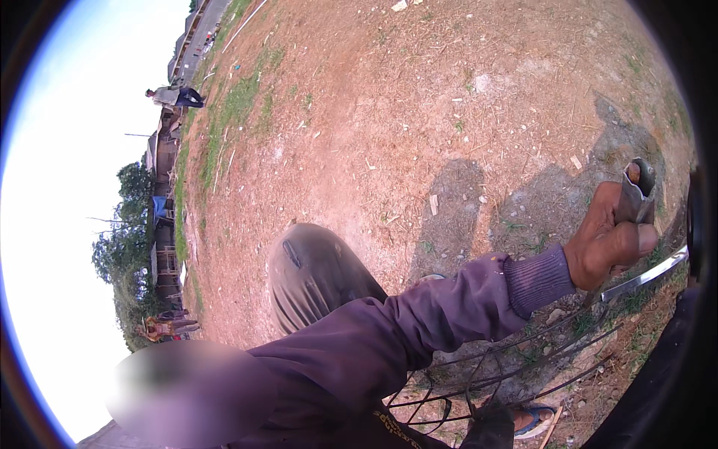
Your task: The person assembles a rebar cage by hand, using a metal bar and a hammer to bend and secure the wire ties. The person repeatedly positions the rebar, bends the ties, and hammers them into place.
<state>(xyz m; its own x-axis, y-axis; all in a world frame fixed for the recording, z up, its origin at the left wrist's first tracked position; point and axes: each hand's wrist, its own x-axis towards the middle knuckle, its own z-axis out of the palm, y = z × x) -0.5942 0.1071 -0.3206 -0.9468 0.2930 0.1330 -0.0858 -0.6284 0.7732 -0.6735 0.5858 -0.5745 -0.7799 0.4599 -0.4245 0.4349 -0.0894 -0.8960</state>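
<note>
Neither of my own hands can be made out. A co-worker's arm in a purple ribbed-cuff sleeve (464,307) stretches across the lower part of the view. That person's hand (602,243) is closed around a short grey tube-like piece (634,200) with an uneven rim. A fingertip shows inside the piece's opening. Just below the hand lies a shiny curved metal strip (647,273); whether it is touched cannot be told. Thin dark metal rods (486,363), crossed by bent ties, run beneath the forearm.
The view is turned sideways, with sky at the left. The co-worker's bent knee (314,273) and sandalled foot (532,420) are close by. Dry reddish ground (336,142) carries scattered chips and shadows. Another person (176,96) is farther off, near trees (123,239) and sheds.
</note>
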